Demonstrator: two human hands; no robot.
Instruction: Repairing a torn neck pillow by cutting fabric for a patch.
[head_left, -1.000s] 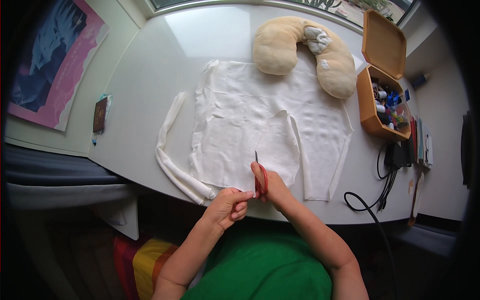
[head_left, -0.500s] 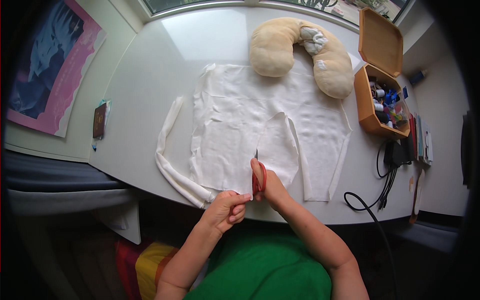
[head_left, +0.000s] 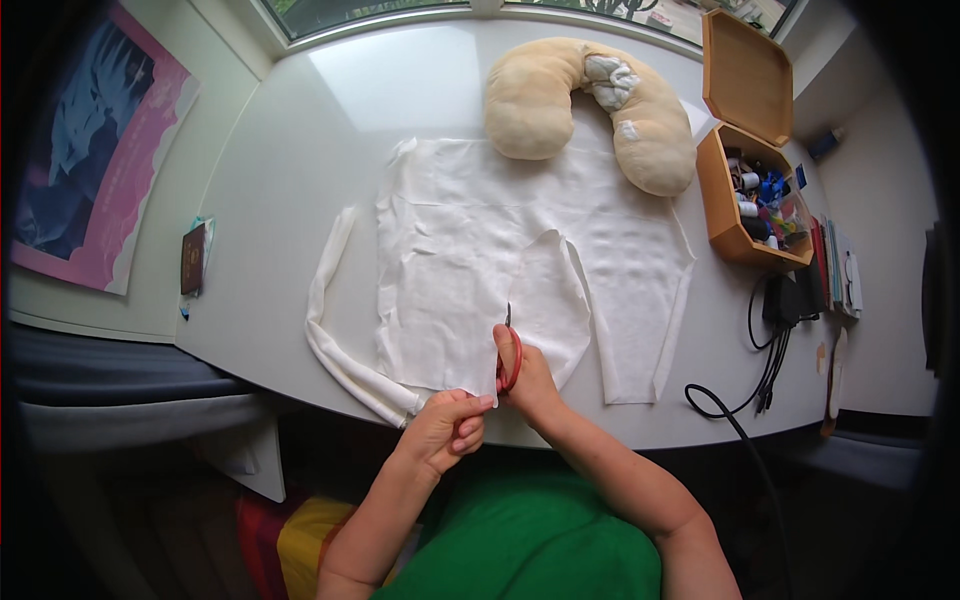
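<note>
White cloth lies spread over the table, its near edge at the table's front. My left hand pinches that near edge between thumb and fingers. Just right of it, my right hand grips red-handled scissors with fingers through the loops, the blade tips pointing away over the cloth. A curved slit opens in the cloth to the right of the blades. Left of the cloth lies a long narrow white strip, bent toward the table's edge.
A beige U-shaped neck pillow with white stuffing showing rests on the cloth's far edge. At right are an open wooden sewing box with spools, black cables and several upright booklets. A small dark-red booklet is at far left.
The whole view has shifted slightly. Both hands stay at the cloth's near edge, and the scissors look a little more closed, their tips still over the cloth.
</note>
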